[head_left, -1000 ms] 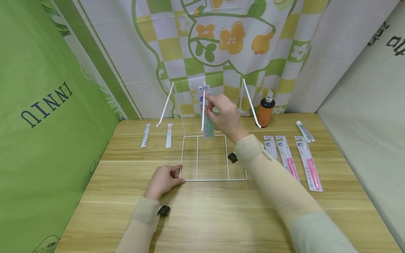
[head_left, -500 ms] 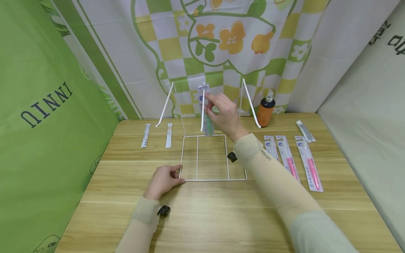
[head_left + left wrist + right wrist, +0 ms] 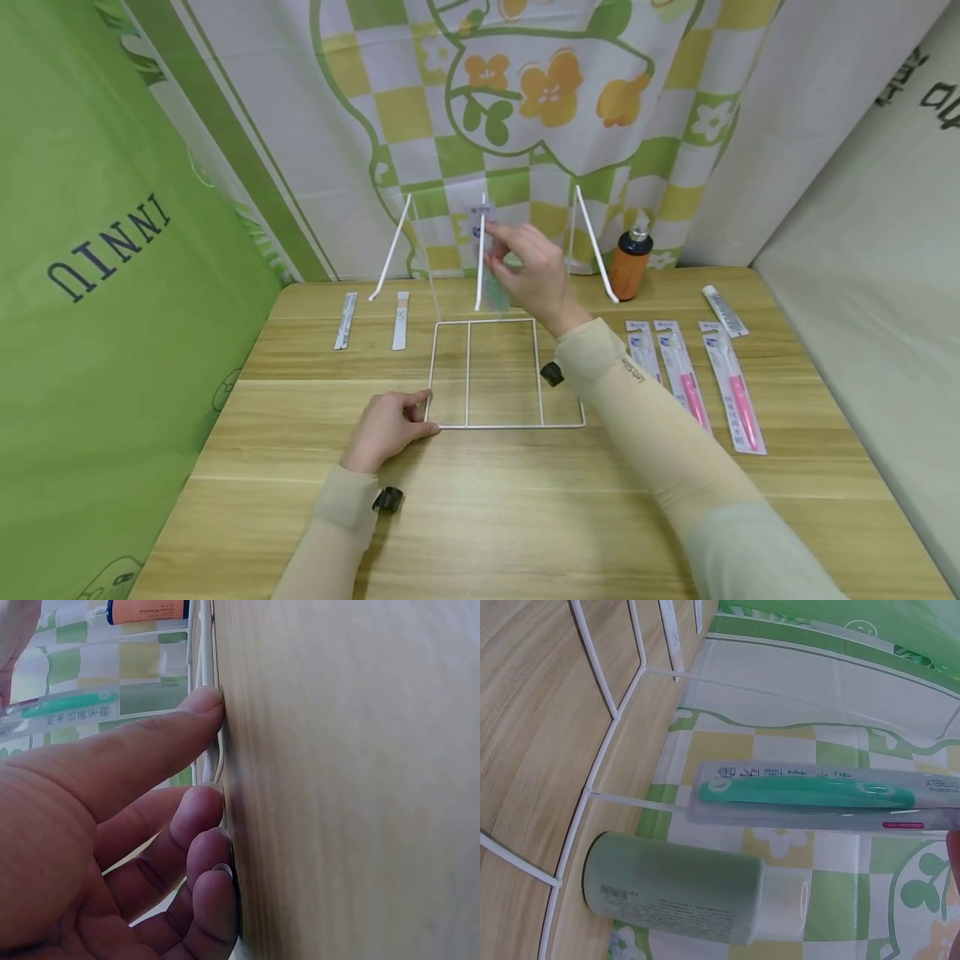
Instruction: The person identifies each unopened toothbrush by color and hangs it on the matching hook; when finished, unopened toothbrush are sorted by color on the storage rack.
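"Head view, with both hands at the rack: what do we see in the right hand (image 3: pixel 532 267)?"

"We see it pinching a packaged green-handled toothbrush (image 3: pixel 802 791), held upright at the middle prong (image 3: pixel 481 262) of a white wire rack (image 3: pixel 510 427), its lower end raised off the counter (image 3: pixel 480 517). Whether the prong passes through the packaging, we cannot tell."

"And the left hand (image 3: pixel 386 425)?"

"We find it gripping the near left corner of the rack's base, thumb and fingers closed about the wire."

"What surrounds the pair?"

"To the right, we count three packaged pink-handled toothbrushes (image 3: pixel 737 392), one partly covered by the right sleeve, with a small tube (image 3: pixel 724 312) just beyond them. On the far side, right of the rack, stands an orange pump bottle (image 3: pixel 628 268). To the left, we note two slim packets (image 3: pixel 401 321) lying apart."

"Anything more from the right wrist?"

"We make out a pale green bottle (image 3: pixel 671 889) with a white cap near the rack's base, before a checked curtain (image 3: pixel 840 900)."
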`<state>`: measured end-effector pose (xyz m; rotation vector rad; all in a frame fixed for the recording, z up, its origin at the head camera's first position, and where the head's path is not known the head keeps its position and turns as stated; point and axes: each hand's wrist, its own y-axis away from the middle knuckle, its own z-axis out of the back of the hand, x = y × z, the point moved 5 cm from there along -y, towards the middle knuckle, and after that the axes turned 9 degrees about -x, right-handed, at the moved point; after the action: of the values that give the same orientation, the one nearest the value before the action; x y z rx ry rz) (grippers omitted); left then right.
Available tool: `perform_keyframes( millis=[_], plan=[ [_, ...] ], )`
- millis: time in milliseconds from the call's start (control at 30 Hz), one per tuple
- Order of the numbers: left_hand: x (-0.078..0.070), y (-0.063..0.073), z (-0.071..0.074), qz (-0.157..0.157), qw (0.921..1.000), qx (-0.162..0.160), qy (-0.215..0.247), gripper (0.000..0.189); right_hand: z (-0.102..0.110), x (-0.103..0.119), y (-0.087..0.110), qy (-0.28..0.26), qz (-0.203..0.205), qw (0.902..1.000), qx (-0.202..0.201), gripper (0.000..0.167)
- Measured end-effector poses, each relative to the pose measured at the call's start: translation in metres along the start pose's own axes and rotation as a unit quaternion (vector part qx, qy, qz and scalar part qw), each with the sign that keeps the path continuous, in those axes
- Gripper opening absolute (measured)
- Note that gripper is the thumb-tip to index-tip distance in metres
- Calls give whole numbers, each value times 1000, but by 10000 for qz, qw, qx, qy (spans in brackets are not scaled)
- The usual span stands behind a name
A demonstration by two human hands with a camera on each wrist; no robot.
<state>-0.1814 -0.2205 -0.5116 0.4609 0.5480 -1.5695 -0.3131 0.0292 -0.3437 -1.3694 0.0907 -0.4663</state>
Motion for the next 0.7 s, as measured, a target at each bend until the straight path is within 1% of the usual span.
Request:
perform_keyframes(
  millis=[267, 500, 700],
  plan=[
    [-1, 1, -1, 11, 10000, 12, 2, 58, 9, 0, 7, -2, 58, 10000, 27, 38],
    [0, 1, -1, 78, 10000, 13, 17, 60, 25, -6, 21, 123, -157, 9996, 206, 40],
    [0, 1, -2, 89, 10000, 22, 11, 60, 38, -11, 32, 160, -233, 9990, 340, 40]
  ],
)
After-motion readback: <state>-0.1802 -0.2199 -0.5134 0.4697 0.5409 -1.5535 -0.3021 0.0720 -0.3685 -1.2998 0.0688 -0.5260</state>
